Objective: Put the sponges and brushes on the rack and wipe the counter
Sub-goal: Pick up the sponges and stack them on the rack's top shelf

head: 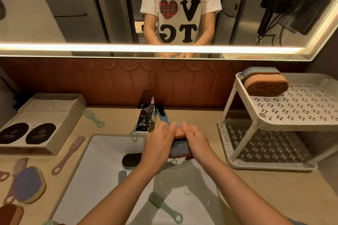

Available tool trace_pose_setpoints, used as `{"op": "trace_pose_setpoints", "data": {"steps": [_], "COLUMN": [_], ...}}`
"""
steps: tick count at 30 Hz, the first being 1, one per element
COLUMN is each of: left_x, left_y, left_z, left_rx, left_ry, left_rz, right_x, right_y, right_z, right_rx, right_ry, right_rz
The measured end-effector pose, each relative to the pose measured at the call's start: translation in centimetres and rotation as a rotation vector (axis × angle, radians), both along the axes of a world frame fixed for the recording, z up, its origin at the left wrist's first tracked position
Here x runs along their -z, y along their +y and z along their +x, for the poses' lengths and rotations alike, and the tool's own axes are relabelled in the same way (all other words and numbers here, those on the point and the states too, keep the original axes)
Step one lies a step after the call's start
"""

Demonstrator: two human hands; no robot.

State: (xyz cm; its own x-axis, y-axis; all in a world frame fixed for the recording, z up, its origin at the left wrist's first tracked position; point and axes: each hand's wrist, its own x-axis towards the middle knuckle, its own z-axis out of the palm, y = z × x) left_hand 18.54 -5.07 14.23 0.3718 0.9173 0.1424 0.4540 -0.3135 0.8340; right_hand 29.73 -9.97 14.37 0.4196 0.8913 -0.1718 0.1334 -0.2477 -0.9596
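You hold one sponge between both hands, above the back of the sink and just in front of the tap. The fingers of your left hand curl around its left end, and those of your right hand curl around its right end. Both hands grip it and hold nothing else.

In my judgement the task is at an early stage. Only one thing is on the rack: the racked sponge, in the back left corner of the upper shelf. On the lower shelf I can make out nothing. No brush is on the rack. The wiping of the worktop seems not yet begun, and I see no cloth for it.

I count five sponges:
- the one in your hands
- the racked one
- a dark sponge in the sink beside your left wrist
- a blue and yellow sponge on the left worktop
- a brown sponge cut off at the lower left corner

I count eight brushes:
- two green ones in the sink, the near green brush and the half-hidden green brush under your left arm
- a blue brush behind the tap
- a green handle just left of the tap, mostly hidden
- a green brush by the box
- on the left worktop, a long pink brush and a second pink brush, which lies partly under the blue and yellow sponge
- a pink handle cut off at the left edge
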Motion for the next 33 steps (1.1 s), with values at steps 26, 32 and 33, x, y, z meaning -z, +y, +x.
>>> {"op": "trace_pose_setpoints", "data": {"steps": [26,32,33], "left_x": [-12.1,-11.6,-11.4], "left_y": [-2.1,-3.7,-3.8], "left_z": [13.7,17.1,17.8], "left_rx": [0.548,0.553,0.562], "left_ry": [-0.203,-0.115,-0.101], "left_rz": [-0.379,-0.28,-0.251], "right_x": [-12.1,-11.3,-11.1], "right_y": [-7.6,-8.6,-8.8], "right_z": [18.9,24.0,24.7], "right_rx": [0.125,0.262,0.281], "right_ry": [-0.248,-0.231,-0.21], "right_rz": [0.344,0.21,0.187]}}
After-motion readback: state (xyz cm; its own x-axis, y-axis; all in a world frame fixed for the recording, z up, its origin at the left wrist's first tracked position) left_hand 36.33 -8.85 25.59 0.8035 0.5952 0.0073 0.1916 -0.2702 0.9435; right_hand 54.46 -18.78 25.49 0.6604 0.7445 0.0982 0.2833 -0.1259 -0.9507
